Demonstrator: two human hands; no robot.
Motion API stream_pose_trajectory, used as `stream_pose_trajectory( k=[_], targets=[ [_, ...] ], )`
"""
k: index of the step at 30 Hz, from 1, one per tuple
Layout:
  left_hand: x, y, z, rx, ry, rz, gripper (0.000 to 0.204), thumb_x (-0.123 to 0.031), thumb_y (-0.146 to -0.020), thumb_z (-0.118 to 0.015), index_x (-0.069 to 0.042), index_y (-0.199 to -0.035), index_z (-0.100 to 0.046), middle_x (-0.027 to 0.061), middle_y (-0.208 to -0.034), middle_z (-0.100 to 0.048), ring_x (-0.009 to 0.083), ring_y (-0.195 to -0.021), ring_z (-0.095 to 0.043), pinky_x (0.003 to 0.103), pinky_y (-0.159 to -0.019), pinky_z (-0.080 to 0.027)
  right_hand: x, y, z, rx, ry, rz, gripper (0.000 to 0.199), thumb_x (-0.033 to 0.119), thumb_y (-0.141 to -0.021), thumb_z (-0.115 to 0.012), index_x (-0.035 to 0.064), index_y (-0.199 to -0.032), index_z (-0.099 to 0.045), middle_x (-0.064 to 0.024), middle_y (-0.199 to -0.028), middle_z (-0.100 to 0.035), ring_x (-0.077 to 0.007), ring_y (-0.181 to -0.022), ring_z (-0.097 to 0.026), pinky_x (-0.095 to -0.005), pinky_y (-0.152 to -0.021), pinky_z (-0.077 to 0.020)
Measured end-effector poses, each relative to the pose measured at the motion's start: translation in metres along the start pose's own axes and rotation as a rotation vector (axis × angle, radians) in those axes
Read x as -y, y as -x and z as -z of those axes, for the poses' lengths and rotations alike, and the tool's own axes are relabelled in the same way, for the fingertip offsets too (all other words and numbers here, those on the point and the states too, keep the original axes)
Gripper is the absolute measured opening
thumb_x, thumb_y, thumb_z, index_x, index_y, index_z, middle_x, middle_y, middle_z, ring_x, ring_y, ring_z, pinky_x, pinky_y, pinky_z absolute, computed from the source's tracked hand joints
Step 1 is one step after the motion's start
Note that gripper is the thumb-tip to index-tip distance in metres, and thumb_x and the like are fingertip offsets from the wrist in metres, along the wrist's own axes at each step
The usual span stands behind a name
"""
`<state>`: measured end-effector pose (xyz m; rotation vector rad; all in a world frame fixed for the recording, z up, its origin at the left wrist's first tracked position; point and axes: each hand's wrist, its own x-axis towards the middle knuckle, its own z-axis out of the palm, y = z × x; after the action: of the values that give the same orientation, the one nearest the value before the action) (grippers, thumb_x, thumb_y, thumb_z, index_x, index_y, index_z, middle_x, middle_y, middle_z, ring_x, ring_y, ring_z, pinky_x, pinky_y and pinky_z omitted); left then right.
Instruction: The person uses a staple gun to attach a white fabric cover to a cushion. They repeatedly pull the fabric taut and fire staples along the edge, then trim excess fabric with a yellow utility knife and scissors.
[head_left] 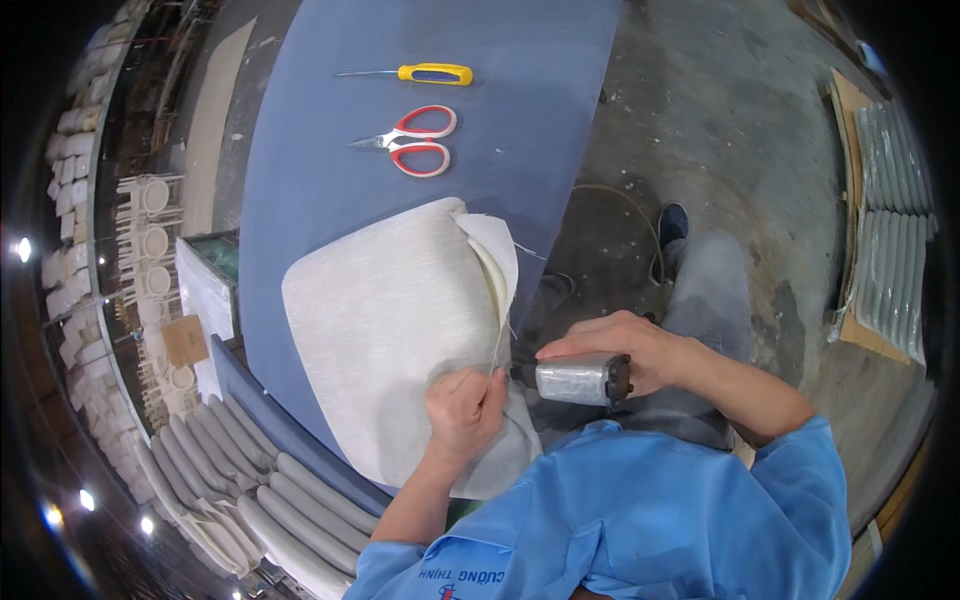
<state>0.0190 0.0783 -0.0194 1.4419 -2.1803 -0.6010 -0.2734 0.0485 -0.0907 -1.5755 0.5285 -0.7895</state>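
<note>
A seat cushion (385, 310) in pale off-white fabric lies on the blue-grey table (330, 150) in front of me. Along its right side the fabric edge (503, 245) stands loose, with frayed threads. My left hand (463, 412) is closed on that fabric edge near the cushion's lower right. Just to its right, my right hand (645, 345) grips a silver staple gun (575, 381), whose dark nose points at the cushion's edge beside my left fingers. Whether the nose touches the fabric, I cannot tell.
Red-and-white scissors (425, 142) and a yellow-handled screwdriver (436, 75) lie beyond the cushion. At the lower left, several grey cushions (305, 505) stand in rows. Wrapped grey pads (890, 270) are stacked at the right. A thin hose (650, 220) runs near my foot.
</note>
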Motion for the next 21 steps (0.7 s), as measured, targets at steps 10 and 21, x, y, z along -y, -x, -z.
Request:
stream_pose_trajectory(
  k=[10, 21],
  targets=[
    [0.001, -0.001, -0.001, -0.003, 0.007, 0.009, 0.044, 0.003, -0.095, -0.083, -0.006, -0.066, -0.051, 0.0100, -0.059, -0.047, 0.0263, -0.049, -0.046, 0.044, -0.050, -0.032, 0.004, -0.004, -0.006, -0.016, 0.063, -0.034, 0.069, 0.012, -0.083, -0.089, 0.0117, -0.149, -0.071, -0.0109, -0.119, -0.078, -0.0370, -0.108, -0.078, -0.0448, -0.089, -0.0619],
    [0.001, -0.011, 0.000, 0.035, 0.016, 0.020, 0.044, 0.003, -0.093, -0.084, -0.006, -0.067, -0.049, 0.0116, -0.062, -0.048, 0.0312, -0.051, -0.048, 0.046, -0.051, -0.034, 0.028, -0.019, -0.007, 0.057, 0.233, -0.239, 0.068, 0.015, -0.082, -0.091, 0.0228, -0.146, -0.069, -0.0071, -0.116, -0.077, -0.0388, -0.107, -0.078, -0.0529, -0.087, -0.0614]
  ],
)
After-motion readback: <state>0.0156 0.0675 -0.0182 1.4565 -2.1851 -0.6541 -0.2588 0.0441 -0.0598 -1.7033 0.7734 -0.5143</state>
